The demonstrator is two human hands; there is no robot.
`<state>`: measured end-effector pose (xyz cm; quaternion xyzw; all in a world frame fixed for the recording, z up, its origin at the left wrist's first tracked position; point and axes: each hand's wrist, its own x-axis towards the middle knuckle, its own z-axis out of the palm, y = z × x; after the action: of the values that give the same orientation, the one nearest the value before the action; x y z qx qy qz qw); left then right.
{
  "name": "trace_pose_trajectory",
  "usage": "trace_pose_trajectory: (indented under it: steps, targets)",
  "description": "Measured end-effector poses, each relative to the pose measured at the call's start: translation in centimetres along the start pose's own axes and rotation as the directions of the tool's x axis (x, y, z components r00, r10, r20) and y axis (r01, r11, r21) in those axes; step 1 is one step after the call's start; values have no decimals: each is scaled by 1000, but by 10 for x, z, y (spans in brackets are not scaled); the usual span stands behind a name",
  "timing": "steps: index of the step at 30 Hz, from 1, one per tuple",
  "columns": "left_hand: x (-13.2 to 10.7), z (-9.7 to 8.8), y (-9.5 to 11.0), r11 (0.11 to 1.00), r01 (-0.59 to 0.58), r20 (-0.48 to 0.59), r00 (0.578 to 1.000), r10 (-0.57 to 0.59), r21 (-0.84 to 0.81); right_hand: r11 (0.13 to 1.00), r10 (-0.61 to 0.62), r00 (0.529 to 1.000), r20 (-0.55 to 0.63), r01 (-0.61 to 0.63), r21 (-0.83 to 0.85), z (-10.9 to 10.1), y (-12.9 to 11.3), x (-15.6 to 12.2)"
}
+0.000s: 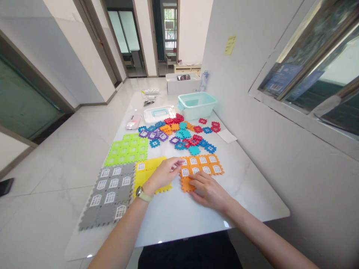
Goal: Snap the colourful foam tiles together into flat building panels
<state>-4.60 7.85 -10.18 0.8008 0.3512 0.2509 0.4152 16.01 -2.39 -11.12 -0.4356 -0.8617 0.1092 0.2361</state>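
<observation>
Rows of orange interlocking tiles point(202, 166) with white arched windows are joined into a panel on the table. My left hand point(165, 172), wearing a watch, has its fingertips closed on the panel's left edge. The fingers of my right hand point(209, 189) are closed on a plain orange tile point(186, 184) at the panel's lower left corner and partly cover it. Under and behind my left hand lies a yellow tile panel point(148, 175), partly hidden by that hand. A grey tile panel point(110, 192) with white windows lies to its left.
A green tile panel point(127, 149) lies farther back. Behind the orange panel are loose coloured tiles point(179, 135), in front of a mint bin point(198, 104) and a white lid point(148, 115). A pink phone point(133, 122) lies near the left edge. The wall point(269, 157) borders the right side.
</observation>
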Motion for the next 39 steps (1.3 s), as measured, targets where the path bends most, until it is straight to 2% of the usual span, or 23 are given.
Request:
trace_pose_trajectory:
  steps: [4, 8, 16, 20, 23, 26, 29, 31, 35, 39]
  targets:
    - [0, -1, -4, 990, -83, 28, 996, 80, 112, 1000, 12, 1000, 5, -12, 0, 4, 1, -3]
    - [1, 3, -5, 963, -182, 141, 978, 156, 200, 1000, 19, 1000, 11, -19, 10, 5, 1, -3]
    - [4, 4, -2, 914, -243, 250, 954, 165, 324, 998, -26, 1000, 18, 27, -54, 8, 1, -1]
    - [6, 2, 1, 906, -245, 272, 950, 154, 345, 996, 8, 999, 38, -4, -88, 8, -5, -2]
    - [4, 4, 5, 901, -245, 272, 950, 151, 358, 999, 38, 997, 66, -36, -27, -1, -4, -4]
    - [0, 11, 10, 892, -201, 223, 968, 117, 405, 993, 95, 995, -22, -94, 66, -18, 18, 3]
    - [-3, 20, 15, 864, -153, 183, 981, 72, 480, 978, 207, 954, -218, -194, 81, -35, 61, 26]
    - [-5, 24, 18, 855, -141, 171, 983, 63, 499, 966, 259, 925, -278, -253, 61, -42, 94, 51]
    - [-7, 25, 19, 879, -127, 156, 986, 60, 460, 955, 271, 926, -264, -293, -50, -36, 144, 110]
    - [-7, 27, 12, 929, -80, 134, 990, 33, 362, 965, 204, 959, -197, -231, -122, -18, 165, 170]
